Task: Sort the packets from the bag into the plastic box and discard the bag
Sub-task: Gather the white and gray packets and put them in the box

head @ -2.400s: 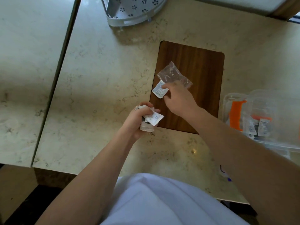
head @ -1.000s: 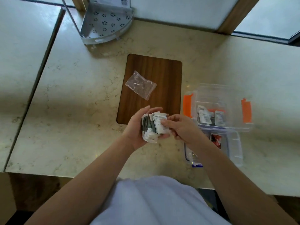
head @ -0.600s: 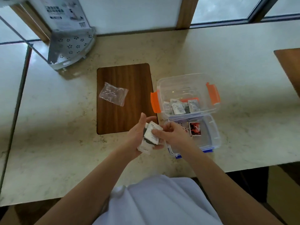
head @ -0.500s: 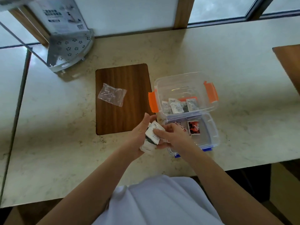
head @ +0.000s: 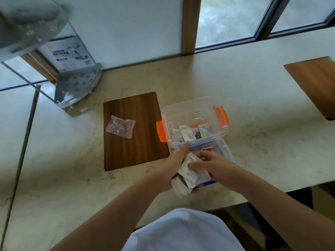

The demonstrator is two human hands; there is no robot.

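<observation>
Standing at a marble counter [head: 226,84], person works over a dark wooden board [head: 134,142] and, just beside it, an open clear plastic box [head: 192,113] with orange latches, a few packets already standing inside. Emptied bag [head: 121,126] lies flat on the board, not yet discarded. Left hand [head: 172,169] is clenched round a thick stack of packets [head: 190,173]; right hand [head: 215,164] pinches the top one with its fingertips. Risk, to my eye: the stack is loose and fanned, so pulling one free could spill others onto the counter or off its near edge.
</observation>
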